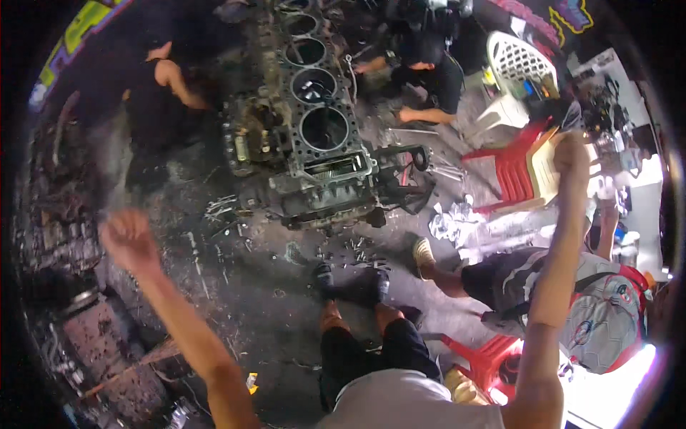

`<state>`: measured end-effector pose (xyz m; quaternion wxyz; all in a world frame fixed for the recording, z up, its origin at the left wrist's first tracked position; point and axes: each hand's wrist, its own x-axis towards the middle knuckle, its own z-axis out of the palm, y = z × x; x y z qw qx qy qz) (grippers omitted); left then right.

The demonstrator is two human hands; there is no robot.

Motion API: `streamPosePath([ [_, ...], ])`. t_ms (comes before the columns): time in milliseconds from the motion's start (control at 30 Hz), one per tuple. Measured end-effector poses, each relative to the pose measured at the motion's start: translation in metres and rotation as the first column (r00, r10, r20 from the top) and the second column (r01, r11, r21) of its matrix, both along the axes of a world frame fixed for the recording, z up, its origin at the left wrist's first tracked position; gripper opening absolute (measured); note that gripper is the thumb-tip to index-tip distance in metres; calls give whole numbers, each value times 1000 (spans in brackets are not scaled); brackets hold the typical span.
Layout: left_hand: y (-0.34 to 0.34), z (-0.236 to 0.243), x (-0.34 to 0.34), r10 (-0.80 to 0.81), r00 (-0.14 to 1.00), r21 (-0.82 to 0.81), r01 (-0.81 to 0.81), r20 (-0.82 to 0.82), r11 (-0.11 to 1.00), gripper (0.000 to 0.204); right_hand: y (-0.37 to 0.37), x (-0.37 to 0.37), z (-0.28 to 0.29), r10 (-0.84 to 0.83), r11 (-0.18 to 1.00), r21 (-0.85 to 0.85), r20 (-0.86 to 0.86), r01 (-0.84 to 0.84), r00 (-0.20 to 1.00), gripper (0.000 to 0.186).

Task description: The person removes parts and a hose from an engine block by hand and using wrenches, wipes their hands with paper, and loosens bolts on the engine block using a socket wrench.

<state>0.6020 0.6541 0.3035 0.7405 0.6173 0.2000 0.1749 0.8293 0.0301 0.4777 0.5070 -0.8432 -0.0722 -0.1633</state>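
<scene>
The left hand [131, 239] is curled like a fist, with nothing visible in it; the right hand [572, 154], raised near the red chair [511, 179], is too blurred to tell how its fingers stand. Neither touches the engine block [321, 106], which is ahead, between the arms. It looks partly stripped: round cylinder openings lie uncovered; what remains to be removed or fitted cannot be told. Loose metal pieces [221, 207] lie beside it, and a crouching co-worker [436, 82] reaches toward its right side.
</scene>
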Motion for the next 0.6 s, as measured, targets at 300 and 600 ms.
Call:
streamPosePath([
  [300,-231,-194,-85,-820,381,-385,744,-428,547,26,76,-341,-351,71,995,56,-982,-88,174,25],
  [600,-332,-323,114,-531,698,-716,36,-481,697,30,65,-401,-376,-130,947,-58,-969,315,212,18],
])
